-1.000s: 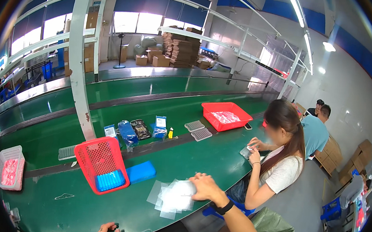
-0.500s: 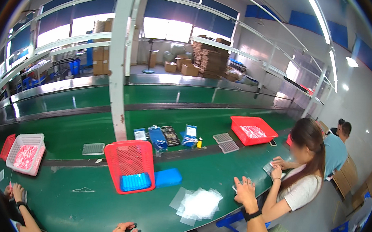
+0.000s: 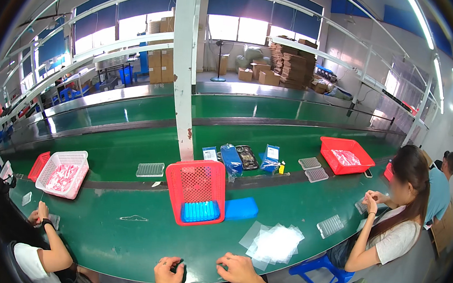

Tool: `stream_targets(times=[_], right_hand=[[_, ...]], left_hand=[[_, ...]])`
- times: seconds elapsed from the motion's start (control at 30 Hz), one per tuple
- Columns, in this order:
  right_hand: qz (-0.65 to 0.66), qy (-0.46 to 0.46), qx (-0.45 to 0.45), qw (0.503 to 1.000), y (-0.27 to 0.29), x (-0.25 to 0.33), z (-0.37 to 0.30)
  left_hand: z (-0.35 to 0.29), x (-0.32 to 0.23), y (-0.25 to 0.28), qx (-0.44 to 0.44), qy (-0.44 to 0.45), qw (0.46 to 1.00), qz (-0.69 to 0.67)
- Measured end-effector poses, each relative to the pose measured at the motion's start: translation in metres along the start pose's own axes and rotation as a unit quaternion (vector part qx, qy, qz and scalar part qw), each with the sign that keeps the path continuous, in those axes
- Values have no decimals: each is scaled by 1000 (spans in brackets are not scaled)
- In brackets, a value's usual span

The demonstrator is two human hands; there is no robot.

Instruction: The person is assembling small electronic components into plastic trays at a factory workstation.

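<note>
At the near table edge my left hand (image 3: 168, 275) is closed, its fingers curled round a small dark thing, too hidden to name. Just right of it, my right hand (image 3: 238, 271) is loosely curved above the edge, thumb and fingers apart, nothing visible in it. Beyond the right hand lies a loose pile of clear plastic sheets (image 3: 274, 245). Farther right, a clear ribbed plastic tray (image 3: 331, 226) rests flat. In front of me stands a tilted red basket (image 3: 196, 179) holding blue ribbed trays (image 3: 200, 211); a flat blue piece (image 3: 242, 208) lies beside it.
Co-workers sit left and right, each handling a clear tray. A white basket (image 3: 80, 163) and a red bin (image 3: 347, 144) hold pink-and-white packets. Blue packages (image 3: 231, 160) and a small yellow bottle (image 3: 281, 168) lie behind the red basket. A white post (image 3: 184, 86) rises mid-table.
The view has turned left, shifting the scene rightward. My right hand has left the clear tray at the right, now uncovered, and come back beside my left hand.
</note>
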State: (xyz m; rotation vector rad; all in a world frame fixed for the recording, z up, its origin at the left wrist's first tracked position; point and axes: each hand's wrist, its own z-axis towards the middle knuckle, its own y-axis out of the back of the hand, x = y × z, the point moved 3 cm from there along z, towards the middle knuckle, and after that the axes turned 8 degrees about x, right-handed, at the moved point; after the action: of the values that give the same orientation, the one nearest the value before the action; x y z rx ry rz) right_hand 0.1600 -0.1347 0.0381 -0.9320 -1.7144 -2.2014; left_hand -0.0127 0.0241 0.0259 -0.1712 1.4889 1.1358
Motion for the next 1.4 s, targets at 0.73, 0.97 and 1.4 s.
stream_targets(times=[0.73, 0.97, 1.4], right_hand=[[33, -15, -97, 995, -2, -5, -7], [29, -18, -93, 995, -2, -6, -6], [28, -15, -89, 996, 0, -4, -6]], left_hand=[[-3, -26, -5, -20, -116, 982, 149], [-2, -27, -5, -12, -112, 983, 149], [-2, -28, -6, -13, -104, 983, 152]])
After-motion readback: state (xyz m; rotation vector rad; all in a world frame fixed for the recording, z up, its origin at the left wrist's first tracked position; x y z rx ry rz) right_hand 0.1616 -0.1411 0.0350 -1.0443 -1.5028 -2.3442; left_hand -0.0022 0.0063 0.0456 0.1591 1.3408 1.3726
